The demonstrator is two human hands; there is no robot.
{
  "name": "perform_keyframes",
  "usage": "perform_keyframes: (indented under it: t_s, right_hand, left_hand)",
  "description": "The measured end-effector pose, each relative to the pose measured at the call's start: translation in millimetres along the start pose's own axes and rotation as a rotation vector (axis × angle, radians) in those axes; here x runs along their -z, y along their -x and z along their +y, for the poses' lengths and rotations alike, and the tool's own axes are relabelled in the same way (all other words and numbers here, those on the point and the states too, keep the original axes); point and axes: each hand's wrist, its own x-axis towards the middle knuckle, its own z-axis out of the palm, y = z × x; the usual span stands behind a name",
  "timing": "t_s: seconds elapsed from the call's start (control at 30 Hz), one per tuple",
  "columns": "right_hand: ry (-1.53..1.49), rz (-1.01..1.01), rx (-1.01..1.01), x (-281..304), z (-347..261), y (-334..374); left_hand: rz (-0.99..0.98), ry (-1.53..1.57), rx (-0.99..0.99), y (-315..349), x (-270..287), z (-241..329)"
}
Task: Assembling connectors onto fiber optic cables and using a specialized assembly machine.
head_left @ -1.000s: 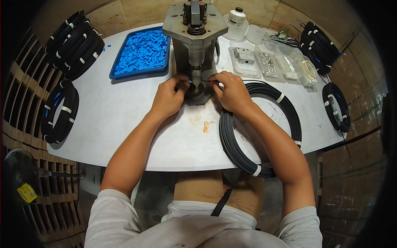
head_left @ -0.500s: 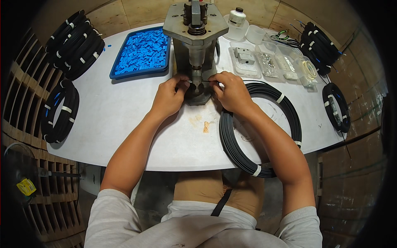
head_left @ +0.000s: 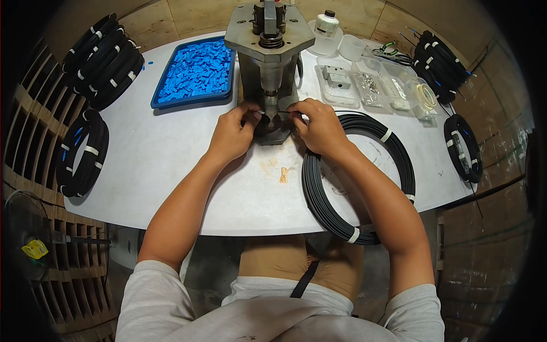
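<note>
A bench press [head_left: 269, 74] of bare metal stands at the far middle of the table, its ram down near the base. At the left of its tooling my left hand [head_left: 233, 132] is closed, thumb and forefinger pinching a small piece whose kind I cannot make out. On the other side my right hand [head_left: 319, 126] pinches the end of a black cable that reaches into the tooling. Beneath my right forearm lies a coil of black cable [head_left: 312, 188], bound with white tape. The contact point inside the tooling is too small to read.
A dark blue tray [head_left: 194, 104] of small blue parts sits left of the press. Taped black coils [head_left: 108, 74] are stacked at the left, others [head_left: 436, 65] at the right. Clear plastic boxes [head_left: 370, 91] and a white bottle [head_left: 326, 25] stand back right. A fan [head_left: 35, 249] is lower left.
Both hands keep their places at the press. The yellow label on the fan at the lower left has shifted slightly upward.
</note>
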Motion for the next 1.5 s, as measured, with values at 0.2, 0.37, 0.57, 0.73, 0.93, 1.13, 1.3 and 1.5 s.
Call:
perform_keyframes:
  t_s: [0.2, 0.37, 0.57, 0.73, 0.93, 1.13, 1.3, 1.5]
  right_hand:
    - [-0.007, -0.001, 0.001, 1.2, -1.3, -0.3]
    - [-0.004, -0.006, -0.008, 0.8, 0.1, 0.0]
    - [-0.012, -0.001, -0.008, 1.5, -1.5, -0.3]
    - [-0.026, 0.000, -0.017, 0.4, 0.1, -0.4]
    - [-0.020, 0.004, -0.008, -0.9, 1.2, -0.5]
    - [-0.014, 0.004, -0.012, -0.8, 0.7, -0.3]
    - [-0.005, 0.010, 0.001, -1.0, 1.7, 0.0]
    - [0.004, 0.004, 0.002, -1.8, 2.8, -0.1]
  left_hand:
    - [-0.007, -0.029, 0.042, 0.3, 0.6, 2.1]
    - [0.014, -0.022, -0.005, 0.2, -1.6, -2.5]
    - [0.004, -0.021, 0.000, 0.6, -0.2, -0.5]
    - [0.010, -0.011, -0.008, 0.8, 0.0, 0.7]
    - [0.020, -0.017, -0.031, 0.4, -0.2, -1.7]
    - [0.010, -0.021, -0.007, 0.6, 0.7, 1.0]
    - [0.018, -0.033, -0.019, 0.9, 0.1, 2.0]
    - [0.017, -0.035, -0.020, 0.8, 0.3, 1.5]
